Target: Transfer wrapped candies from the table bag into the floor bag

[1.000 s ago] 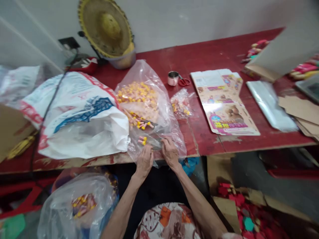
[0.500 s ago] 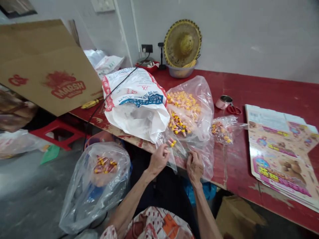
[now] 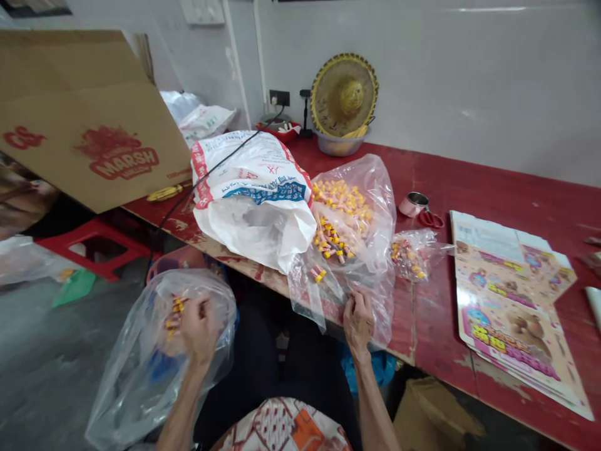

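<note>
My left hand (image 3: 201, 329) is over the open mouth of a clear plastic bag (image 3: 117, 369) set in a tub beside my legs. Its fingers are curled; whatever they hold is hidden. Small pink-and-yellow pieces (image 3: 173, 318) lie in that bag, just left of the hand. On the table edge, the closed fingers of my right hand (image 3: 359, 316) grip the near edge of a large clear plastic bag (image 3: 382, 250). Many similar pieces (image 3: 335, 241) fill that bag, and a few separate ones (image 3: 318, 274) lie near its opening.
A white printed sack (image 3: 253, 188) lies left of the large bag. To the right are a small bag of pieces (image 3: 410, 254), a metal cup (image 3: 413, 204), red scissors (image 3: 431, 218) and stacked printed sheets (image 3: 511, 313). A cardboard box (image 3: 94, 113) and red stool (image 3: 94, 244) stand left.
My left hand has moved from the pieces at the large bag's mouth down and left, over the bag in the tub. My right hand stays at the large bag's edge. The view has shifted slightly.
</note>
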Tool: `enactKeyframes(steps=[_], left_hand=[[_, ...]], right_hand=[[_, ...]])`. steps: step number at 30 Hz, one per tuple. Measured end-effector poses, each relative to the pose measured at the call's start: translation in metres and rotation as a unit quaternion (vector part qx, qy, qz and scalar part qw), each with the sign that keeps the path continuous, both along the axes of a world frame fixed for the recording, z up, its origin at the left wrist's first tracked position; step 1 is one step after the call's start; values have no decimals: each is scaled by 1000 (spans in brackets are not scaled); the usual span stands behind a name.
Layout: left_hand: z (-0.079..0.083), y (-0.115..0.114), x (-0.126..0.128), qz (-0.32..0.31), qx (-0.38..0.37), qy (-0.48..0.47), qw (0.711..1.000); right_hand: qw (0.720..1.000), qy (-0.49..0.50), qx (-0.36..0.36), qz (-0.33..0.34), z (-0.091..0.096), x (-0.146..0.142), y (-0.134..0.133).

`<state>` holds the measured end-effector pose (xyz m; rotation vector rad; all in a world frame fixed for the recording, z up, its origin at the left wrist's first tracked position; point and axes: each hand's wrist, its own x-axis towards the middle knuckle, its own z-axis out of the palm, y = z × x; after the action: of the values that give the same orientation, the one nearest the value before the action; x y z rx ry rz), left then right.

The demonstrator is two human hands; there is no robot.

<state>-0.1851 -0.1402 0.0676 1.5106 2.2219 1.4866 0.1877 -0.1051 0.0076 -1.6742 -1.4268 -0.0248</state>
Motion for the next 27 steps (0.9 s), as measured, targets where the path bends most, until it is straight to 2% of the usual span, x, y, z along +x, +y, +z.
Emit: enactKeyframes(steps=[3,6,8,10,13,17,21,24,27], left_hand=[[-1,48,77,-121,30,-47,991],[-10,88,154,-227,20,-68,971],[-19,106,192,-248,4,-36,968],[-28,121,214,-248,-29,-1,968],[-35,141,221,-248,-97,-10,964],[-29,153,203,-241,-118,-36,963],[-23,135,195,-274,-88,-12,958],[-27,112,205,-325,-88,9,941],[-33,100,215,-367,-105,22,924]], right_hand=[[1000,8,1,-5,-2,-2,0],[1000,19,12,-4,-5,-3,2],[1000,15,22,0,-7,-3,3],[1000,8,28,3,-9,-2,4],[1000,6,29,-1,-11,-2,6],[999,8,23,-21,-15,-3,7],[1000,11,24,-14,-15,-3,7],[1000,20,17,-15,-14,-3,6],[999,19,21,-16,-13,-3,6]])
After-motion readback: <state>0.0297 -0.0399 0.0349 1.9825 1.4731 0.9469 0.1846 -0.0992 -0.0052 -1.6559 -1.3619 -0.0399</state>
